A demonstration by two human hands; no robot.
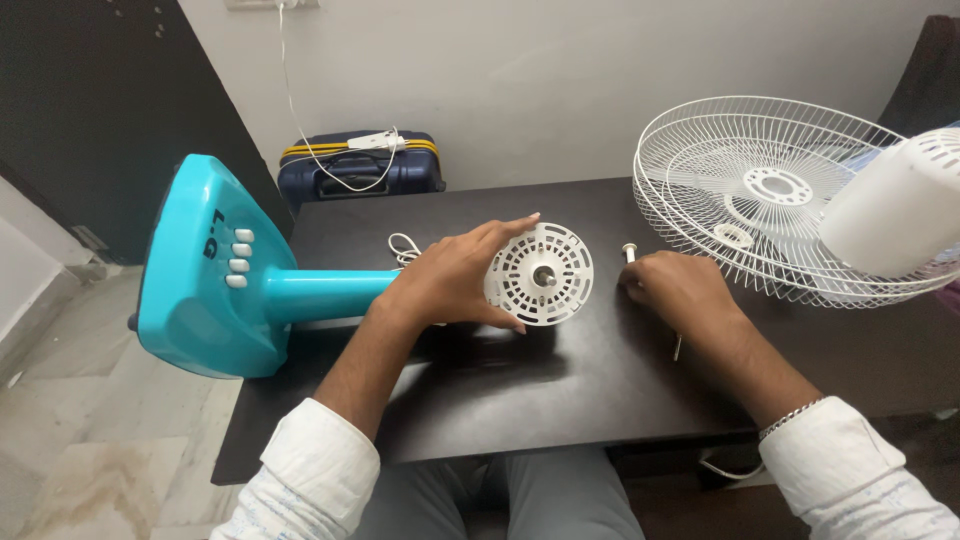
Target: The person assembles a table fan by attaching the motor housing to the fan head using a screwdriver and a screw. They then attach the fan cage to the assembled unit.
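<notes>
motor housing: mid-tabletop, right of teal fan stand | left hand: grip spread over rim | right hand: grip pinching screwdriver right of housing | likely light, stiff, brittle plastic; best held by rim

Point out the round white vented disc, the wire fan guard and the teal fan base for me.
White vented disc (pixel 545 272), head view, on its slotted face.
Wire fan guard (pixel 700 160), head view, on the wire mesh left of its hub.
Teal fan base (pixel 190 290), head view, on the flat foot.

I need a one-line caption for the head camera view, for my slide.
Left hand grips white motor housing of turquoise fan stand; right hand rests on dark table beside wire grilles.
</notes>
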